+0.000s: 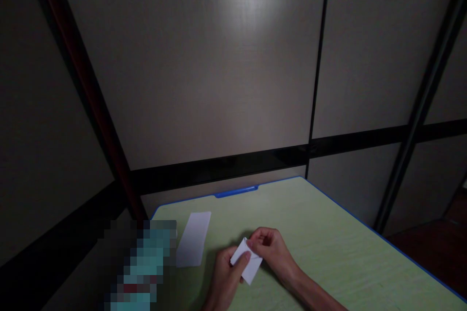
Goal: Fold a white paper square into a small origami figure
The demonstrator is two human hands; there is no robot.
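Observation:
A small folded piece of white paper (246,262) is held between both hands just above the green table (328,248). My left hand (226,279) grips its lower left side with thumb on top. My right hand (272,250) pinches its upper right corner, fingers curled. A flat white paper strip (194,239) lies on the table to the left of my hands, apart from them.
The table has a blue rim (236,191) and stands against a panelled wall with dark frames (317,73). A blurred teal patch (146,267) covers the table's left edge. Dark floor (438,248) shows at the right.

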